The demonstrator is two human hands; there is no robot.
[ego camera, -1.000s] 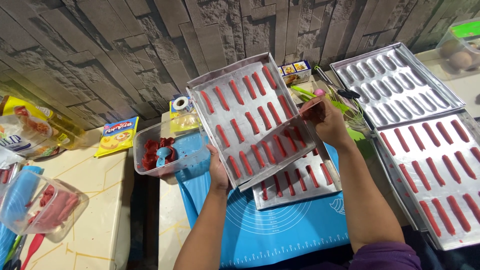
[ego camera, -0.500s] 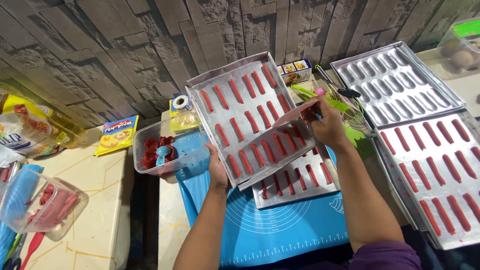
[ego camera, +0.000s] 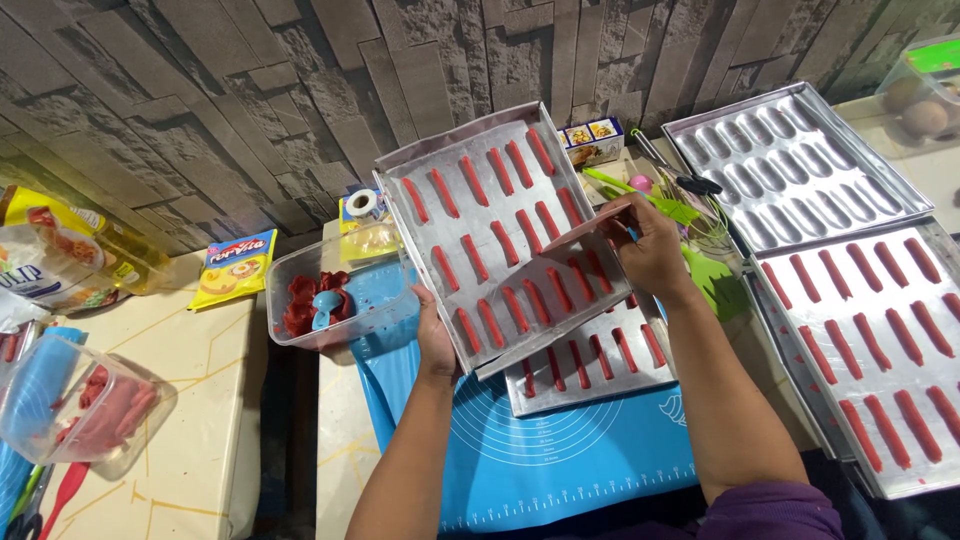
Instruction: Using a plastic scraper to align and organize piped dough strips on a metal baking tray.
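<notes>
Shiny metal tray (ego camera: 500,240); clear glossy plastic tub (ego camera: 345,300); matt blue mat (ego camera: 560,460).

Left of the clear tub (ego camera: 345,300) lay a flat yellow sachet (ego camera: 232,267); farther left, a yellow-and-white pouch (ego camera: 60,265); behind it, a small printed box (ego camera: 592,140).

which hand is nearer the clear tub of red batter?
Left. The left hand grips the tilted tray's lower edge right beside the clear tub; the right hand holds a scraper across the tray, farther away.
</notes>
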